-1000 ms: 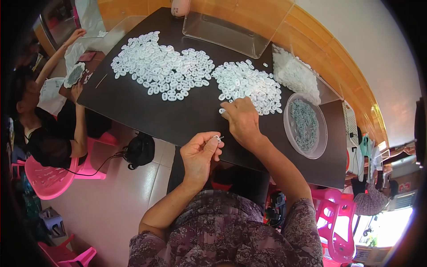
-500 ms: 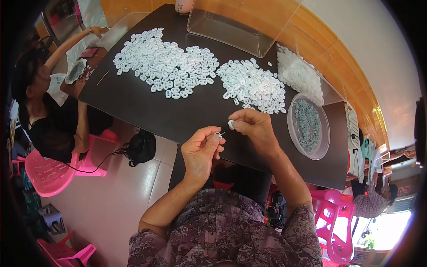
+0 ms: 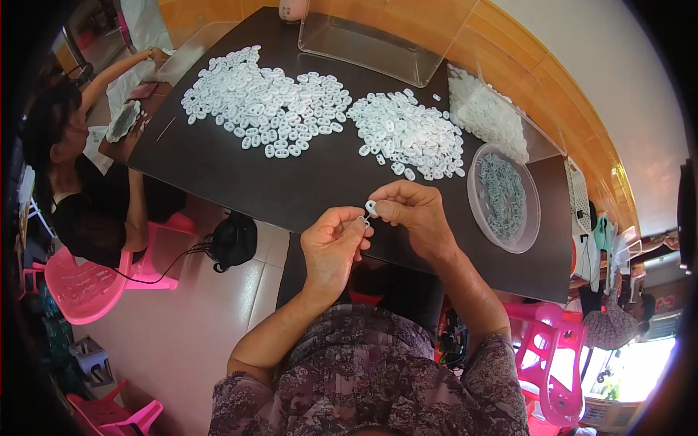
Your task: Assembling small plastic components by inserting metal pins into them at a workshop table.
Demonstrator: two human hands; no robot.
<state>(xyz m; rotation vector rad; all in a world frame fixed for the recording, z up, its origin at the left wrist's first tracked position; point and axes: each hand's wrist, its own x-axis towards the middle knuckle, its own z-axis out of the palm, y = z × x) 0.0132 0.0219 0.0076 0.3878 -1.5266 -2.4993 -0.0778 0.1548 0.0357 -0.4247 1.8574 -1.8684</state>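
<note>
My right hand (image 3: 411, 212) pinches a small white oval plastic piece (image 3: 371, 208) just above the near edge of the dark table (image 3: 240, 182). My left hand (image 3: 331, 243) is closed beside it, its fingertips holding a tiny metal part (image 3: 361, 219) that touches the white piece. Two heaps of the same white pieces lie farther back: a large one (image 3: 265, 102) at the left and a smaller one (image 3: 411, 134) straight beyond my hands.
A round clear tray (image 3: 503, 196) of greyish parts sits right of my hands. A clear plastic box (image 3: 371, 43) and a bag of white parts (image 3: 487, 112) stand at the back. Another person (image 3: 80, 189) sits at the table's left end on a pink chair (image 3: 80, 287). A black bag (image 3: 233, 240) lies on the floor.
My right hand has drawn back from the smaller heap with a white piece and met my left hand at the table's near edge.
</note>
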